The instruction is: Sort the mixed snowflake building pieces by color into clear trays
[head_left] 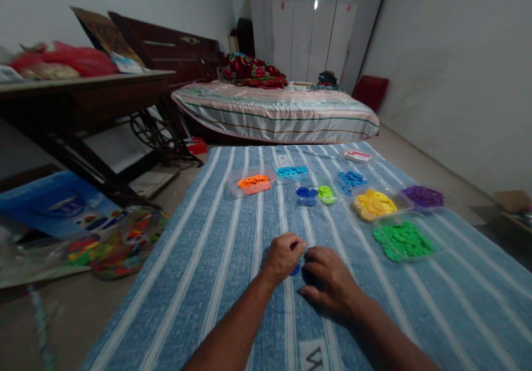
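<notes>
A dark blue plastic piece (pixel 295 269) shows between my two hands, low over the striped cloth. My left hand (pixel 285 255) is closed, its fingers curled together just above and beside that piece; what the fingertips hold, if anything, is hidden. On the other side, my right hand (pixel 330 279) rests near the cloth with thumb and curved fingers apart, and I see nothing between them. Beyond the hands, a clear tray holds dark blue pieces (pixel 306 194) at its left and lime green pieces (pixel 326 194) at its right.
Farther trays hold orange pieces (pixel 253 183), light blue pieces (pixel 291 171), blue pieces (pixel 351 180), yellow pieces (pixel 374 203), purple pieces (pixel 423 197) and green pieces (pixel 404 241). A small clear box (pixel 357 156) lies at the far edge. Left of the table, bags of colourful pieces (pixel 124 246) sit low.
</notes>
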Demonstrator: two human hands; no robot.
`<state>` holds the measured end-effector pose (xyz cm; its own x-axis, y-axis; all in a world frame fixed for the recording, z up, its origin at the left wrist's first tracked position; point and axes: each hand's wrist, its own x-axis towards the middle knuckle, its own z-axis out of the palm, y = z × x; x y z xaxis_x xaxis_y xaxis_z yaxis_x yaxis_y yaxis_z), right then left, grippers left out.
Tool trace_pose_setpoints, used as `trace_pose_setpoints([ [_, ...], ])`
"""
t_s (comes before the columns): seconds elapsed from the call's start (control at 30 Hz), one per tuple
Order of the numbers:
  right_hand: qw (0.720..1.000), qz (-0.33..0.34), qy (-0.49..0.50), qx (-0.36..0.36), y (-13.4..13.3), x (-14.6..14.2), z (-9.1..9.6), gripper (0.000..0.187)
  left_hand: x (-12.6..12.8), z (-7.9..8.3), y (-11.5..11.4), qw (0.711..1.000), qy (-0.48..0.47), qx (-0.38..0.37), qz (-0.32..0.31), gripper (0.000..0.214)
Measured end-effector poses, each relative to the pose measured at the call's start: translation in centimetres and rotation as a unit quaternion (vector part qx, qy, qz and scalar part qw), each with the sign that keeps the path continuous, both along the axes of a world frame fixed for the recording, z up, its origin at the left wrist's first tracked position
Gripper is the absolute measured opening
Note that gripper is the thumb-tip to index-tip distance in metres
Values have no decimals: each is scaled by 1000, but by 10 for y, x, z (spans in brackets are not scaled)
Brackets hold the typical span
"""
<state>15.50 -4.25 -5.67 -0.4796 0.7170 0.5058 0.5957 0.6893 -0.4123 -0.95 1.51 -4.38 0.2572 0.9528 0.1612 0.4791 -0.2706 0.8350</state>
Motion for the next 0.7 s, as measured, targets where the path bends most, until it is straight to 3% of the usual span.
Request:
trace_pose_setpoints([
  [0.3,1000,-10,11,-21,4,0,-1,9,0,0,1,1000,2,5,-5,23],
  [0.7,1000,-14,5,-28,7,-2,-2,18,-1,1,0,1000,3,12,-5,23],
])
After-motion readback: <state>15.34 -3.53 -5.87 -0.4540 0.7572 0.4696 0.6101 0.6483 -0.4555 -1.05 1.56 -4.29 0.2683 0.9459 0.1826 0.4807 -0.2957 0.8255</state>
